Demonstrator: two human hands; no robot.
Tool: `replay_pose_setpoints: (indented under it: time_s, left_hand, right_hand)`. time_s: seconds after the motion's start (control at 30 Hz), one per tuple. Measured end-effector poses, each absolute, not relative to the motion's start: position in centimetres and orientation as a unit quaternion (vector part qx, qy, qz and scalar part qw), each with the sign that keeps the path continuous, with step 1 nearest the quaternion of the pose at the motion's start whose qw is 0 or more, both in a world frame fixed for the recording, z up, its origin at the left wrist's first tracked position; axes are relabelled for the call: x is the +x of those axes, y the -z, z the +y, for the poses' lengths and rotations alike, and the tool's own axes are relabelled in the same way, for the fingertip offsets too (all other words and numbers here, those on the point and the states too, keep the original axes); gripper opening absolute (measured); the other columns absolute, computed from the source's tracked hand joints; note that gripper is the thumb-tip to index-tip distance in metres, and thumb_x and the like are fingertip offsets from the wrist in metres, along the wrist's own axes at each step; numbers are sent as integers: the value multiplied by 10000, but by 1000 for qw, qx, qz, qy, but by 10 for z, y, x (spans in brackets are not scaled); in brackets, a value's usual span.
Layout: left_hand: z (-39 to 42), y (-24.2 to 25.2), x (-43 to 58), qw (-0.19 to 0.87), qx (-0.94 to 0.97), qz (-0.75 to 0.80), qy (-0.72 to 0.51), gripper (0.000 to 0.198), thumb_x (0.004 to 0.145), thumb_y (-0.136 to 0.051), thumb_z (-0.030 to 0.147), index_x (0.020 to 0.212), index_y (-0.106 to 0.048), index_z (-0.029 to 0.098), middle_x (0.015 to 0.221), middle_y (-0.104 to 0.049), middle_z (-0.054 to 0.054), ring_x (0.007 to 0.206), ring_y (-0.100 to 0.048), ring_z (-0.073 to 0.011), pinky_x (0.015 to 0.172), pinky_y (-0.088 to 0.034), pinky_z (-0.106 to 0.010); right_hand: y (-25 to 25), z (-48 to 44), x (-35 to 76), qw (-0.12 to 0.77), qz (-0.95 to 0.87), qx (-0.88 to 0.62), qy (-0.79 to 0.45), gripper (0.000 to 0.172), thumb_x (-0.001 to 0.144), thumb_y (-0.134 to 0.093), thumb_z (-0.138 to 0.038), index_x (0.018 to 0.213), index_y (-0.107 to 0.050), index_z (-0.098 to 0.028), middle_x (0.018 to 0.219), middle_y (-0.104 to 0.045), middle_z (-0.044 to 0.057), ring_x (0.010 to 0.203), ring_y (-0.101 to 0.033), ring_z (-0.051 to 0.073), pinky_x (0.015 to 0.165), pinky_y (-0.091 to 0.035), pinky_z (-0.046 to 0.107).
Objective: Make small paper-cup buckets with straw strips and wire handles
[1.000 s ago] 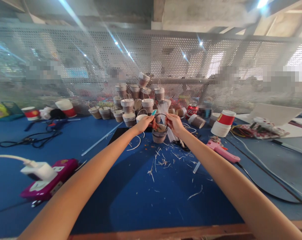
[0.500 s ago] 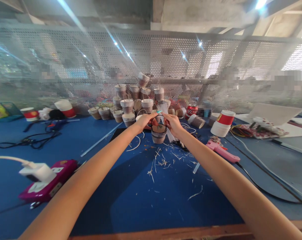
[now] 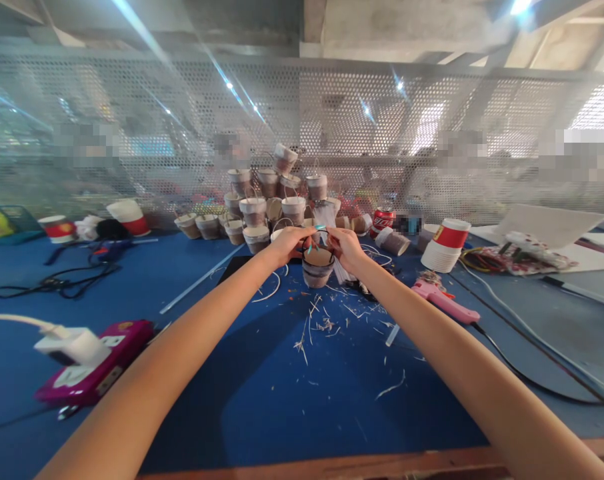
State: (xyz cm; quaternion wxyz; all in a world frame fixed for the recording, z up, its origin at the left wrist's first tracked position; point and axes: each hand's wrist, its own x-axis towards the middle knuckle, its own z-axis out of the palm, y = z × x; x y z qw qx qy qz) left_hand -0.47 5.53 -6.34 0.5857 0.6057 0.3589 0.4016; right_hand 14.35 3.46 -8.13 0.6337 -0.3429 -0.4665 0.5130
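Note:
Both my arms reach forward over the blue mat. A small brown paper-cup bucket [image 3: 317, 270] stands on the mat between my hands. My left hand [image 3: 288, 244] pinches one end of its thin dark wire handle [image 3: 321, 235] at the cup's left rim. My right hand [image 3: 346, 247] pinches the other end at the right rim. Both hands are closed on the handle, close together above the cup.
Behind the cup is a pile of similar small buckets [image 3: 269, 200] against a perforated screen. A pink glue gun [image 3: 445, 301] and stacked red-and-white cups [image 3: 445, 247] lie right. A magenta power strip [image 3: 89, 363] and cables sit left. White scraps litter the blue mat [image 3: 282, 393].
My hands have drawn closer together over the cup, folding the wire handle down toward its rim. The cup has hardly moved.

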Motion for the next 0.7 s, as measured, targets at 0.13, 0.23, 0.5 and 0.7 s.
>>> replay_pose_setpoints:
  time_s: [0.13, 0.23, 0.5, 0.7]
  left_hand:
    - [57, 64, -6, 587, 601, 361, -405, 416, 668, -694, 416, 429, -508, 131, 545, -540, -30, 569, -551, -127, 534, -424, -257]
    - [57, 63, -6, 587, 601, 360, -405, 405, 637, -703, 409, 425, -503, 128, 538, -532, -27, 591, -555, -133, 530, -424, -246]
    - [58, 64, -7, 593, 595, 364, -402, 364, 658, -683, 388, 457, -521, 132, 564, -539, -26, 582, -527, -123, 560, -423, -265]
    - [56, 64, -6, 591, 604, 384, -373, 501, 734, -606, 517, 421, -482, 145, 582, -561, -48, 634, -550, -143, 552, -393, -248]
  right_hand:
    - [83, 36, 143, 637, -465, -347, -508, 439, 661, -694, -348, 389, -387, -191, 357, -337, -67, 380, -284, 52, 426, -257, 228]
    - [83, 37, 143, 635, -466, -348, -509, 441, 667, -692, -348, 391, -386, -192, 355, -340, -68, 376, -293, 53, 430, -268, 229]
    - [83, 36, 143, 629, -466, -359, -508, 429, 682, -697, -356, 411, -413, -185, 358, -378, -63, 368, -300, 47, 423, -270, 225]
    - [81, 38, 145, 625, -458, -353, -524, 379, 707, -685, -421, 498, -480, -179, 430, -472, -50, 379, -348, 50, 421, -283, 223]
